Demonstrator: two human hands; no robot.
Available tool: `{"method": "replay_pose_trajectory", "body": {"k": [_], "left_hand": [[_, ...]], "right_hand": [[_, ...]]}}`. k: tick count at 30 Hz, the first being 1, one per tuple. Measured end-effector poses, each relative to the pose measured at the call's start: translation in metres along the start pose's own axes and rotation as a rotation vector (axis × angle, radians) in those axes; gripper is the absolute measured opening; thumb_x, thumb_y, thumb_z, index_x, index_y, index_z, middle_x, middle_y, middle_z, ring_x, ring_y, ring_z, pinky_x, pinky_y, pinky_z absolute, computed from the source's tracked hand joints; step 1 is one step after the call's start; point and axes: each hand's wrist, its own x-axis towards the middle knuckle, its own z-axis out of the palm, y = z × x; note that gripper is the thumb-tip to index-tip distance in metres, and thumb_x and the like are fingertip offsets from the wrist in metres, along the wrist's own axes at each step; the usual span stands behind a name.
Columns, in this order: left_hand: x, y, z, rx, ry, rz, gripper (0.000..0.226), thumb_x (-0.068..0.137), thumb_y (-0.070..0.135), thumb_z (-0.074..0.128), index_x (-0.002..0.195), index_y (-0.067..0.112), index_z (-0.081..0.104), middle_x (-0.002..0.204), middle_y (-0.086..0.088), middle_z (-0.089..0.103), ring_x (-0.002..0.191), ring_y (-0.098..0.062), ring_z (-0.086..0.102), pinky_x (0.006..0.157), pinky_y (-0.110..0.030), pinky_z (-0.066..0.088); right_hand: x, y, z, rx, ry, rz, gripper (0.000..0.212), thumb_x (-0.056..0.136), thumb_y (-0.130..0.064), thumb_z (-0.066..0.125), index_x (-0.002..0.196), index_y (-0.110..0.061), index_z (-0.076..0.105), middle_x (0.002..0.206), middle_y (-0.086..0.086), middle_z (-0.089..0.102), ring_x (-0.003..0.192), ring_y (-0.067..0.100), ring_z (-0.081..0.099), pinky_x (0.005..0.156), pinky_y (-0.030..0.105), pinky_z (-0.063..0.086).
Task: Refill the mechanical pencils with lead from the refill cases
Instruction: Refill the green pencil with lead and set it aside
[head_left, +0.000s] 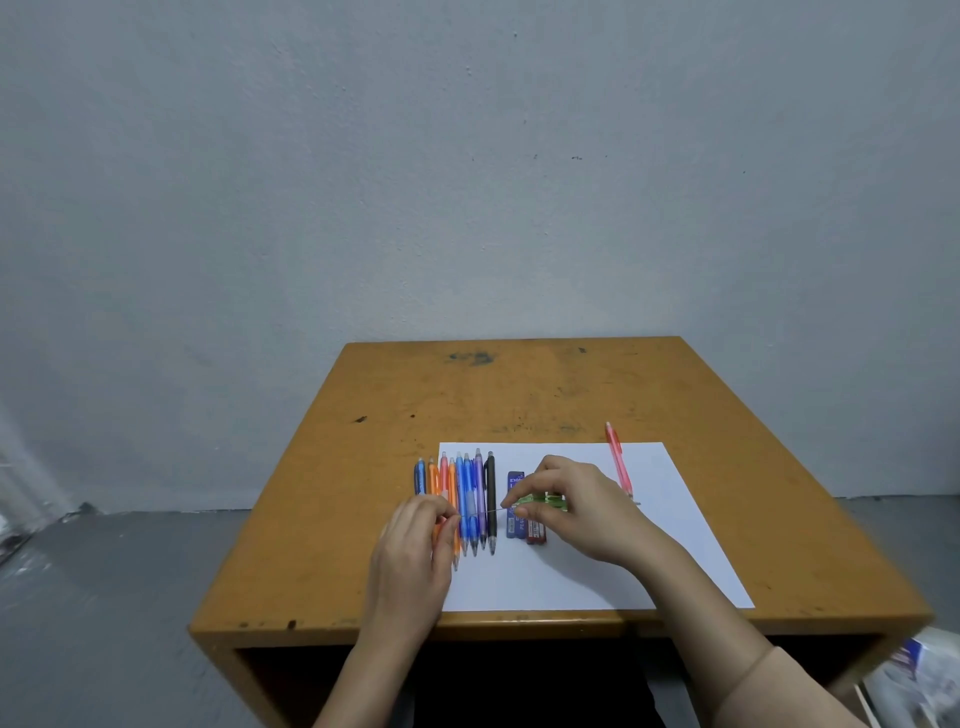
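Your left hand (415, 540) pinches a thin lead stick (485, 512) by one end. Your right hand (582, 512) pinches the green mechanical pencil (540, 500), level over the white paper (649, 519). Lead is likely brittle and featherlight: hold it close to the entering end, no bending.

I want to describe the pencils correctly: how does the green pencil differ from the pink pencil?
The green pencil is gripped in the right hand, crosswise above the paper; the pink pencil lies untouched, lengthwise, its far end off the paper. Both are apart from the row of pencils.
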Motion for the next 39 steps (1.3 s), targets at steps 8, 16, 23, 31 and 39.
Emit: {"method": "replay_pose_trajectory", "body": {"k": [8, 16, 23, 31, 39], "left_hand": [[-0.001, 0.0, 0.0, 0.027, 0.007, 0.005, 0.026, 0.091, 0.039, 0.043, 0.094, 0.018, 0.058, 0.093, 0.01, 0.059, 0.097, 0.004, 0.049, 0.066, -0.008, 0.039], [0.0, 0.001, 0.0, 0.001, 0.017, 0.053, 0.026, 0.097, 0.044, 0.038, 0.093, 0.023, 0.053, 0.091, 0.01, 0.058, 0.09, 0.004, 0.049, 0.065, -0.008, 0.039], [0.001, 0.003, 0.0, 0.002, 0.004, 0.073, 0.016, 0.094, 0.042, 0.041, 0.095, 0.028, 0.049, 0.09, 0.01, 0.059, 0.089, 0.004, 0.05, 0.065, -0.01, 0.042], [0.006, 0.013, -0.002, -0.019, 0.01, 0.058, 0.018, 0.094, 0.041, 0.049, 0.095, 0.025, 0.056, 0.091, 0.013, 0.059, 0.091, 0.001, 0.052, 0.067, -0.02, 0.05], [0.005, 0.037, 0.0, -0.245, 0.048, -0.143, 0.035, 0.092, 0.017, 0.058, 0.124, 0.028, 0.053, 0.114, 0.016, 0.057, 0.111, -0.004, 0.054, 0.091, -0.03, 0.051]], "right_hand": [[-0.003, -0.002, -0.001, -0.036, -0.008, -0.008, 0.017, 0.092, -0.035, 0.06, 0.106, -0.039, 0.069, 0.098, -0.009, 0.055, 0.09, 0.007, 0.053, 0.074, 0.029, 0.048], [-0.003, -0.003, 0.0, -0.024, 0.003, -0.014, 0.016, 0.091, -0.036, 0.06, 0.104, -0.039, 0.069, 0.098, -0.01, 0.056, 0.089, 0.007, 0.052, 0.075, 0.031, 0.048], [0.0, -0.003, 0.008, 0.005, -0.019, 0.0, 0.017, 0.087, -0.039, 0.065, 0.103, -0.038, 0.07, 0.096, -0.009, 0.057, 0.088, 0.008, 0.055, 0.079, 0.039, 0.052], [-0.001, -0.005, 0.015, 0.152, 0.019, 0.022, 0.023, 0.085, -0.024, 0.07, 0.107, -0.03, 0.071, 0.093, -0.009, 0.059, 0.083, 0.009, 0.058, 0.081, 0.036, 0.053], [-0.01, -0.008, 0.013, 0.419, 0.18, 0.037, 0.021, 0.082, -0.014, 0.073, 0.099, -0.026, 0.074, 0.09, -0.003, 0.065, 0.079, 0.004, 0.057, 0.055, 0.015, 0.048]]}}
